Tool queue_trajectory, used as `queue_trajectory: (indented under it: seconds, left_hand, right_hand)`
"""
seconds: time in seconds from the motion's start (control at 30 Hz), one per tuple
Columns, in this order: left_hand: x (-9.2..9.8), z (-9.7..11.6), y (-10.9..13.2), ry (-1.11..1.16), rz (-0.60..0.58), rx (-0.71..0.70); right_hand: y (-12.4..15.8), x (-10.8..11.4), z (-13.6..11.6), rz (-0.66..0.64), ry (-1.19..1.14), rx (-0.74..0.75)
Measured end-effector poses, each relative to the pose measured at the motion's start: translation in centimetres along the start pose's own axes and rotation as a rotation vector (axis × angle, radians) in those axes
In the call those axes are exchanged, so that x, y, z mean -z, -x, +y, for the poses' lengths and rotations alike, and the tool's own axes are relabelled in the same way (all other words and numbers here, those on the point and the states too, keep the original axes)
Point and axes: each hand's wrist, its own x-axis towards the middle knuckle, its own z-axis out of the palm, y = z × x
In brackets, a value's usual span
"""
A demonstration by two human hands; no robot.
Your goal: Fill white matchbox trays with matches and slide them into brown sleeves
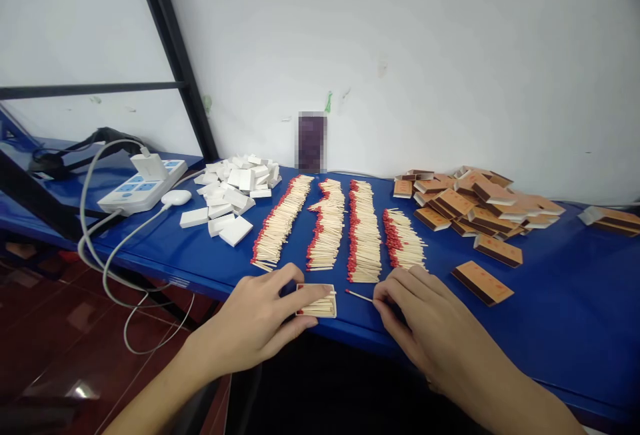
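My left hand grips a white matchbox tray near the table's front edge, thumb and fingers on its sides and index finger across the top. Wooden matches lie inside it, partly covered by my finger. To its right, my right hand pinches a single match by its plain end, the red head pointing left toward the tray. Beyond my hands, several rows of red-headed matches stretch away from me. The rightmost row is shorter and reaches my right fingers.
White trays are heaped at the back left. Orange-brown matchbox sleeves pile up at the back right, with one loose sleeve nearer. A power strip with white cables sits at left. A wall bounds the blue table.
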Motion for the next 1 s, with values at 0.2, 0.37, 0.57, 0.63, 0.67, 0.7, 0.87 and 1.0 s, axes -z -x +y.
queue_trajectory:
  seconds: [0.2,0.37,0.57,0.63,0.67,0.7,0.87,1.0]
  left_hand:
    - [-0.6,-0.5,0.1,0.119,0.094,0.032]
    - [-1.2,-0.9,0.1,0.191,0.191,0.054]
    - [-1.4,-1.0,0.1,0.217,0.239,0.032]
    - [-1.4,-0.9,0.1,0.234,0.245,0.027]
    - [-1.3,-0.9,0.1,0.239,0.249,0.027]
    - [-1.3,-0.9,0.1,0.244,0.253,0.028]
    - [-1.2,-0.8,0.1,0.256,0.259,0.043]
    - [-1.3,-0.9,0.0,0.265,0.263,0.040]
  right_hand:
    - [-0.5,0.6,-0.7,0.033,-0.103,-0.034]
    - [-2.2,1.0,-2.1,0.040,-0.155,0.067]
    - [-3.8,-0.3,-2.6,0.003,-0.140,0.125]
    - [-3.6,-0.4,-2.4,0.007,-0.183,0.103]
    - [-3.4,-0.4,-2.3,0.015,-0.208,0.092]
    - [-3.2,-0.4,-2.2,0.024,-0.233,0.083]
    - [-2.4,-0.2,-2.1,0.056,-0.314,0.056]
    - [-2.3,-0.2,-2.3,0.030,-0.308,0.064]
